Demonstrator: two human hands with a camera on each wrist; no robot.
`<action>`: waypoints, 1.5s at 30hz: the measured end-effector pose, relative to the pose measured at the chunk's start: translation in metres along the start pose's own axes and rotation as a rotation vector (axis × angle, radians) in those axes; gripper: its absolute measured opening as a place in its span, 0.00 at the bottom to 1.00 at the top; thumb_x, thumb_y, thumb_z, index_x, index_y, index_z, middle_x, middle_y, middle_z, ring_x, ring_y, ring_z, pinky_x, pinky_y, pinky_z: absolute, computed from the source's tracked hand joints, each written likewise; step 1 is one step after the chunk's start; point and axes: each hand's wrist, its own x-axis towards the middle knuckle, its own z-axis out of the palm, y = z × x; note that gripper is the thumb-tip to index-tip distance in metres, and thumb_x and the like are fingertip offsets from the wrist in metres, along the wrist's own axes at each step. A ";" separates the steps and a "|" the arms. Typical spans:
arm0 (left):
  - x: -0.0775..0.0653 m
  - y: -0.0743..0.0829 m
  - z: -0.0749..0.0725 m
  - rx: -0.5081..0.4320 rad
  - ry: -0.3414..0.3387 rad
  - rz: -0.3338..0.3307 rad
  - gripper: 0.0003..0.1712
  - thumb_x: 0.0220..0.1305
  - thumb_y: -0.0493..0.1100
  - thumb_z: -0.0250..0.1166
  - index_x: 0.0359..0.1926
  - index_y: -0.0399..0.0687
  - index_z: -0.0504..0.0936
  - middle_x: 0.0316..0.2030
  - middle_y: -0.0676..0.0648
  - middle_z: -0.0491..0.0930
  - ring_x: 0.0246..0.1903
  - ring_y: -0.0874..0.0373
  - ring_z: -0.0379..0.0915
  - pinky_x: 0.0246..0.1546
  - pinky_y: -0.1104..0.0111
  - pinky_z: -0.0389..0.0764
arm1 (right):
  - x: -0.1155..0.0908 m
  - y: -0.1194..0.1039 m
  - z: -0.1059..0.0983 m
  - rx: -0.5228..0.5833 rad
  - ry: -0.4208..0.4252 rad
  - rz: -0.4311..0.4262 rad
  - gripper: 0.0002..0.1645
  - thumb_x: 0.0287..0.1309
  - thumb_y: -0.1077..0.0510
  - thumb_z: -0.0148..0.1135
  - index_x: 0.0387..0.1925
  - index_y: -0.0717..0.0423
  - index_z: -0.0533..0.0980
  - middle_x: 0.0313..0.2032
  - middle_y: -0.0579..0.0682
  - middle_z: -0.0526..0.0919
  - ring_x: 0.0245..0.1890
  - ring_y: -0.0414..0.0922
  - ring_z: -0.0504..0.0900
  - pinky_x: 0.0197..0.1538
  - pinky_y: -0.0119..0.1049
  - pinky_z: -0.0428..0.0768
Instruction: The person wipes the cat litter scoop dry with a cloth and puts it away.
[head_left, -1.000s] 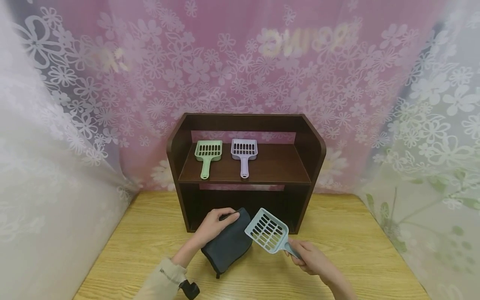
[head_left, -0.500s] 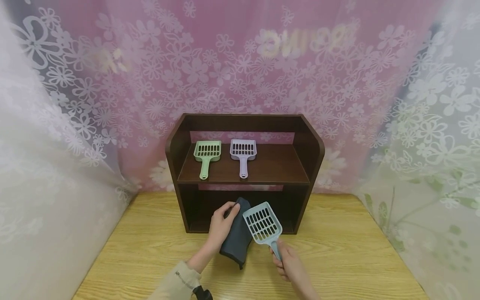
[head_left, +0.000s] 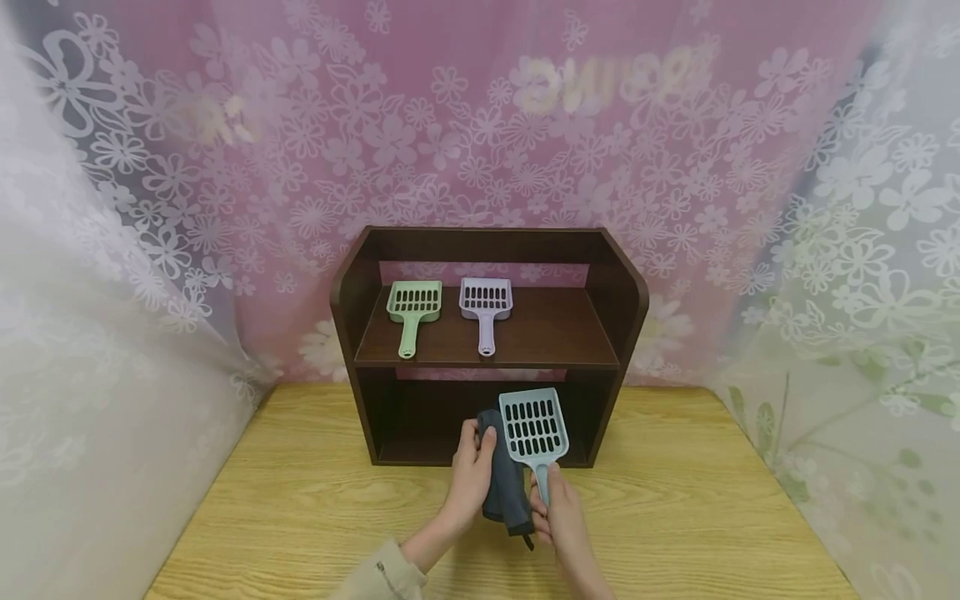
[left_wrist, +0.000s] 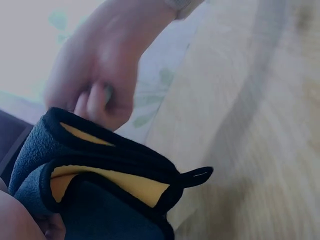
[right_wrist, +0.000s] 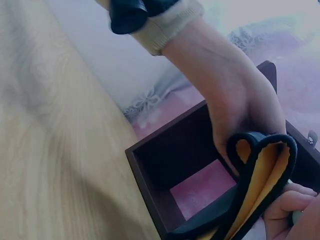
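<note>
My left hand (head_left: 471, 473) grips a folded cloth (head_left: 507, 483), dark blue-grey outside, with black edging and a small hanging loop. Its yellow inner side shows between the folds of the cloth (left_wrist: 120, 182) in the left wrist view. In my right hand (head_left: 564, 512) is the handle of a light blue litter scoop (head_left: 534, 427), slotted head up and tipped toward the shelf. The cloth lies right against the scoop's left side, and the right fingers come close to its lower edge. From the right wrist, the left hand (right_wrist: 245, 97) shows above the folded cloth (right_wrist: 265, 172).
Behind the hands stands a dark brown two-tier shelf (head_left: 566, 329). On its upper board lie a green litter scoop (head_left: 411, 310) and a purple one (head_left: 486, 310), handles forward. The wooden table (head_left: 300, 483) runs to floral curtains (head_left: 480, 150) on three sides.
The left hand has carried the cloth rightward to the scoop, and the cloth has folded narrower. The right hand has shifted left, turning the scoop more upright.
</note>
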 end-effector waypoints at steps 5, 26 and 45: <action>-0.007 0.000 0.005 0.002 -0.027 -0.042 0.17 0.82 0.46 0.48 0.60 0.39 0.68 0.44 0.42 0.80 0.37 0.58 0.75 0.36 0.67 0.75 | 0.002 -0.006 -0.001 0.003 0.012 -0.007 0.29 0.82 0.40 0.30 0.40 0.59 0.67 0.19 0.41 0.60 0.11 0.32 0.52 0.15 0.25 0.55; 0.026 -0.004 -0.034 0.036 -0.030 -0.057 0.22 0.81 0.47 0.49 0.56 0.31 0.77 0.41 0.38 0.79 0.40 0.59 0.71 0.47 0.65 0.72 | -0.016 0.006 -0.019 -0.227 -0.179 0.055 0.30 0.81 0.40 0.36 0.32 0.60 0.67 0.15 0.40 0.60 0.09 0.31 0.54 0.13 0.25 0.55; 0.036 0.001 -0.051 0.141 -0.290 -0.087 0.20 0.78 0.50 0.54 0.54 0.38 0.81 0.34 0.52 0.78 0.34 0.61 0.72 0.39 0.66 0.72 | -0.015 -0.006 -0.037 -0.428 -0.289 0.023 0.30 0.81 0.47 0.40 0.28 0.63 0.72 0.15 0.41 0.63 0.10 0.33 0.57 0.15 0.25 0.56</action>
